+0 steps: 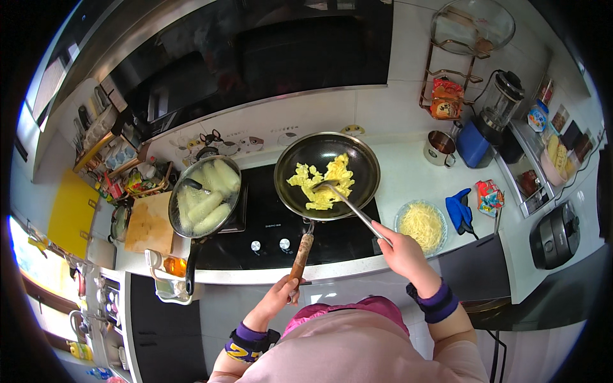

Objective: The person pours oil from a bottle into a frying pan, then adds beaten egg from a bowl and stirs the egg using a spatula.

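Observation:
My left hand (286, 290) grips the wooden handle (301, 256) of a dark wok (363, 158) on the black cooktop (266, 244). In the wok lie yellow pieces of scrambled egg (339, 168). My right hand (402, 250) is closed around the metal shaft of a cooking spatula (357, 210), its head resting among the egg and partly hidden by it. To the right of the cooktop stands a glass plate (398, 218) heaped with pale shreds (421, 226), which look like shredded potato.
A frying pan (190, 268) under a steamed glass lid (194, 183) holds several long pale-green pieces. A cutting board (149, 222) and an oil container (175, 266) stand left. Rightward are a blue cloth item (459, 210), a red packet (489, 197), a metal mug (439, 147) and a blender (479, 139).

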Available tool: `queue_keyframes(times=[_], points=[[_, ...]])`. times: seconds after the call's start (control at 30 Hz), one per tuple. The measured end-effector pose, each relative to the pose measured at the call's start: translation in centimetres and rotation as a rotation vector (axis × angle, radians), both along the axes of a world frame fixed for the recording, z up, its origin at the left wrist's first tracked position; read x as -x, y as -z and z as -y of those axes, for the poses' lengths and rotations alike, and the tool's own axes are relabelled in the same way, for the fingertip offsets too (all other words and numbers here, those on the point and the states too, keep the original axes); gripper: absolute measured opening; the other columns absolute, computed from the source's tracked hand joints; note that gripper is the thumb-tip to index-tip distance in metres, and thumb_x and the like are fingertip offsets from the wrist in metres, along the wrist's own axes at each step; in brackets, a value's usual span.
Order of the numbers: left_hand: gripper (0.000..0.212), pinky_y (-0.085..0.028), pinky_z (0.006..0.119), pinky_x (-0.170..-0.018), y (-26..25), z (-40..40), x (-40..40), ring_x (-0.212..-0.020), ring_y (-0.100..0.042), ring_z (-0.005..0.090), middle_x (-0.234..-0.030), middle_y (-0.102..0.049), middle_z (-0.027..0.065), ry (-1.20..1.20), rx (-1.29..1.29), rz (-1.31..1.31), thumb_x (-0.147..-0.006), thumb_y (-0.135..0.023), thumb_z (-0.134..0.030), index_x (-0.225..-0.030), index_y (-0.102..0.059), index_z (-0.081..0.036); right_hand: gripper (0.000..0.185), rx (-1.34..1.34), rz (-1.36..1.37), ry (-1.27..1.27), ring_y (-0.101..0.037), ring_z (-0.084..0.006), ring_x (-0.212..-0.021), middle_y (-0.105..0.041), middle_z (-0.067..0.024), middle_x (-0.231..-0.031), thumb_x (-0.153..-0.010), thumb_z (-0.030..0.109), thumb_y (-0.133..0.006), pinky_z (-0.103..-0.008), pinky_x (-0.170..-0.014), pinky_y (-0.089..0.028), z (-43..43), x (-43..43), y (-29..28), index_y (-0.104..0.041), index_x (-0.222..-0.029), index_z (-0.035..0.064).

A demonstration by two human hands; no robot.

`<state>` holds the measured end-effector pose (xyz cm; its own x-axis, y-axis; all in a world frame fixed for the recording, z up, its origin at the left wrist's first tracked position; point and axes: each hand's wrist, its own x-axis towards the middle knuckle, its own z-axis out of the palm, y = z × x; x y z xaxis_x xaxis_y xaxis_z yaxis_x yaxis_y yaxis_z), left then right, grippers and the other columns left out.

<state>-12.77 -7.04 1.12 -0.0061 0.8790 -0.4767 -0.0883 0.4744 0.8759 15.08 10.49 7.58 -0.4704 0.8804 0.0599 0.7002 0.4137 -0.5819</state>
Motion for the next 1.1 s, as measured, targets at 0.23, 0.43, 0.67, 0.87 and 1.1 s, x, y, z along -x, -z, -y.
queue_keyframes(times=[0.23, 0.43, 0.67, 0.87, 1.1], points=[[0.038, -0.041, 0.024, -0.062, -0.3, 0.0, 0.0, -0.061, -0.045, 0.0098, -0.066, -0.046, -0.0014, -0.005, -0.005, 0.033, -0.1, -0.04, -0.03, -0.117, -0.052, 0.0, 0.042, -0.075, -0.02, 0.12, -0.061, -0.0338, -0.061, -0.06, -0.0153, -0.065, -0.088, 0.019, -0.057, -0.043, -0.057, -0.048, -0.8, -1.0, 1.1, -0.055, -0.13, 0.0219], [0.036, -0.038, 0.024, -0.061, 0.5, -0.1, 0.2, -0.061, -0.048, 0.0105, -0.066, -0.048, -0.0005, 0.009, -0.007, 0.037, -0.101, -0.038, -0.029, -0.116, -0.052, 0.0, 0.046, -0.198, 0.077, 0.084, -0.061, -0.0326, -0.058, -0.06, -0.0127, -0.063, -0.085, 0.017, -0.059, -0.0427, -0.054, -0.049, -1.4, 0.7, 3.9, -0.054, -0.131, 0.0232], [0.041, -0.041, 0.025, -0.058, 0.4, -0.2, 0.0, -0.059, -0.048, 0.0117, -0.064, -0.048, -0.0001, 0.015, -0.016, -0.017, -0.098, -0.036, -0.032, -0.116, -0.049, 0.002, 0.048, -0.305, 0.098, 0.056, -0.06, -0.0306, -0.057, -0.059, -0.0114, -0.066, -0.083, 0.015, -0.061, -0.0409, -0.052, -0.048, -1.4, 0.6, 3.3, -0.056, -0.13, 0.0263], [0.04, -0.042, 0.025, -0.06, 0.4, 0.0, -0.3, -0.059, -0.047, 0.012, -0.064, -0.047, 0.0, -0.005, -0.014, 0.009, -0.098, -0.035, -0.03, -0.116, -0.05, 0.002, 0.048, -0.29, 0.04, 0.06, -0.06, -0.0307, -0.058, -0.059, -0.0111, -0.066, -0.083, 0.013, -0.061, -0.0398, -0.053, -0.049, -1.6, -0.3, 3.8, -0.056, -0.129, 0.0268], [0.039, -0.043, 0.026, -0.06, 0.4, 0.0, -0.1, -0.06, -0.046, 0.0119, -0.064, -0.047, 0.0003, -0.011, -0.011, 0.017, -0.099, -0.034, -0.03, -0.116, -0.05, 0.002, 0.043, -0.084, -0.129, 0.036, -0.059, -0.0324, -0.058, -0.06, -0.0157, -0.065, -0.086, 0.016, -0.06, -0.0399, -0.054, -0.047, -1.1, 0.5, 2.9, -0.058, -0.128, 0.0239]])
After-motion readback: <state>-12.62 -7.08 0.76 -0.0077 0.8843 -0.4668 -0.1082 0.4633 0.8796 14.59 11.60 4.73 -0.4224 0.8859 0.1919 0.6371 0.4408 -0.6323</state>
